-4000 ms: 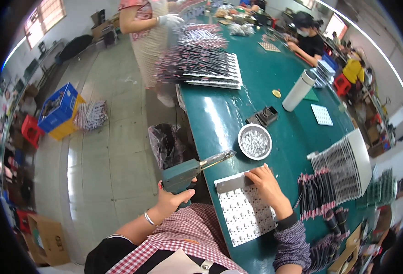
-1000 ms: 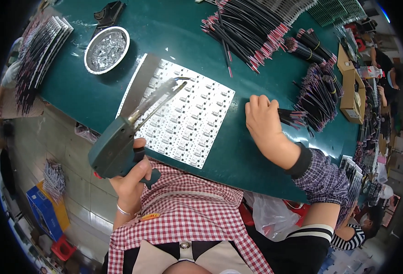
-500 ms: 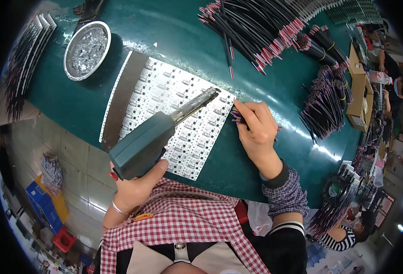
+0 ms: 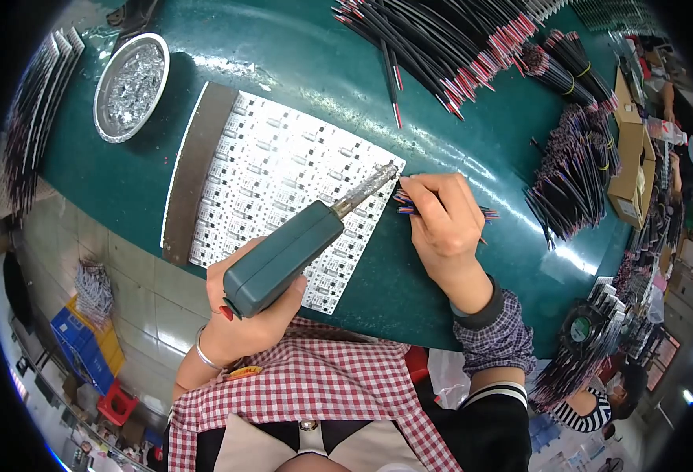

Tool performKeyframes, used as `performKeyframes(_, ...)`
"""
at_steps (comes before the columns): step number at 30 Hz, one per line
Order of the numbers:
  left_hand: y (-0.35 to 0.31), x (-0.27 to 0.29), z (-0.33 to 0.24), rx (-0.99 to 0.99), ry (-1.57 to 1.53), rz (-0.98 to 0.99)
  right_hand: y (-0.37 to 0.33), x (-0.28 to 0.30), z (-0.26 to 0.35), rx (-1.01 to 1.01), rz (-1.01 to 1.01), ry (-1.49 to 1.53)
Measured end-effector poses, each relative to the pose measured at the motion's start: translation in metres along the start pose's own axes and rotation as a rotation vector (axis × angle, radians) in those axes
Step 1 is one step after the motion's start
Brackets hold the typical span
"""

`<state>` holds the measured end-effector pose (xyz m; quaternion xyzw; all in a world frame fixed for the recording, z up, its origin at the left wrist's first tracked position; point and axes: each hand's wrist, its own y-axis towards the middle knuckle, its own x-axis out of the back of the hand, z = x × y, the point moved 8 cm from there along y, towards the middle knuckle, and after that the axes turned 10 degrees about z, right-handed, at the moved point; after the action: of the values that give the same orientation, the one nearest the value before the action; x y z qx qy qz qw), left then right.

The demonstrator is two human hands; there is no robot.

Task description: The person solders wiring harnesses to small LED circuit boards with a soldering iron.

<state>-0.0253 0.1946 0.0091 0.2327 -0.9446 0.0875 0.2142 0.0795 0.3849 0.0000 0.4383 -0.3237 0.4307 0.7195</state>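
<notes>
My left hand (image 4: pixel 256 318) is wrapped round a dark green soldering gun (image 4: pixel 287 256). The gun's metal tip lies over the upper right corner of a white circuit board panel (image 4: pixel 283 161), which carries rows of small parts. Just off the panel's right edge, my right hand (image 4: pixel 448 224) is closed in a pinch on thin wires (image 4: pixel 405 203) with coloured ends. Its fingertips are close to the soldering tip; whether the wire touches the panel cannot be made out. A brown strip (image 4: pixel 197 173) covers the panel's left side.
A round dish of silvery scraps (image 4: pixel 134 86) stands at the upper left of the green table (image 4: pixel 283 63). Black wires with red ends (image 4: pixel 441 47) lie at the back, with tied wire bundles (image 4: pixel 570 173) and a cardboard box (image 4: pixel 633 173) at right. Wired boards (image 4: pixel 44 110) stand far left.
My left hand has brought the soldering gun to the right, its tip now nearer my right fingertips. The right hand has barely moved; the whole view has shifted slightly.
</notes>
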Motion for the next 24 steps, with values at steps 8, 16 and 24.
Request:
performKeyframes(8, 0.005, -0.007, 0.008, 0.057, -0.036, 0.053, 0.001, 0.000, 0.002, 0.014, -0.003, -0.033)
performKeyframes(16, 0.006, -0.008, 0.000, -0.044, 0.049, 0.034, 0.000, -0.002, 0.003, 0.018, 0.008, -0.057)
performKeyframes(24, 0.001, -0.005, -0.008, -0.112, 0.131, 0.040, 0.001, -0.001, 0.005, 0.016, 0.012, -0.062)
